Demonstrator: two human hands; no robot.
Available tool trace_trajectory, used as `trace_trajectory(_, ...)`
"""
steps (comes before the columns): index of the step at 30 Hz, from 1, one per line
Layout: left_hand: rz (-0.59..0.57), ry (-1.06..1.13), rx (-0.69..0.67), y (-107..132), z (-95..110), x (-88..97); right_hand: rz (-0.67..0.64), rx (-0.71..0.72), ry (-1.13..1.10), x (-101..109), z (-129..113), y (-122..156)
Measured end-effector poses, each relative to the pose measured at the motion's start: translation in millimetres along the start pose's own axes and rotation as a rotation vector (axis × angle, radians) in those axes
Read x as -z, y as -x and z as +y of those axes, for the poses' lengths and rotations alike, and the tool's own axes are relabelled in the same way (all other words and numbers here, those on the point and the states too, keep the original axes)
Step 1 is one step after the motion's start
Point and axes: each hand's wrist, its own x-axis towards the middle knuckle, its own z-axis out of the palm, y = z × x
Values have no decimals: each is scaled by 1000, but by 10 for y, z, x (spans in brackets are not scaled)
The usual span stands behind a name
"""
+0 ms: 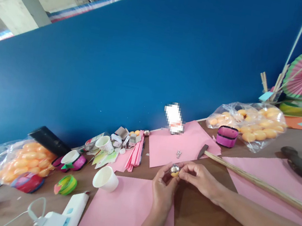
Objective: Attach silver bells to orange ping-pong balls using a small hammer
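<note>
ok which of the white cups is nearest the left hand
The plain white cup on the pink sheet by the left hand; the speckled cup and the cup by the purple band are farther away, off that sheet.

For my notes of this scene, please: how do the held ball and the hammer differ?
The ball is round and shiny; the hammer is long and wooden-handled. The ball is held in the left hand; the hammer lies down. The ball is much smaller than the hammer.
</note>
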Motion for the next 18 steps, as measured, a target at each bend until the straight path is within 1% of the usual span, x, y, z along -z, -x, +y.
trace_trajectory(6, -13, 15, 17, 0, -15, 14, 0, 8, 33, 7, 55, -17)
trace_trajectory(11, -25, 18, 5, -3, -35, 26, -7, 20, 45, 11, 62, -19)
trace_trajectory(18, -14, -5, 5, -4, -27, 13, -6, 36, 61, 5, 82, -22)
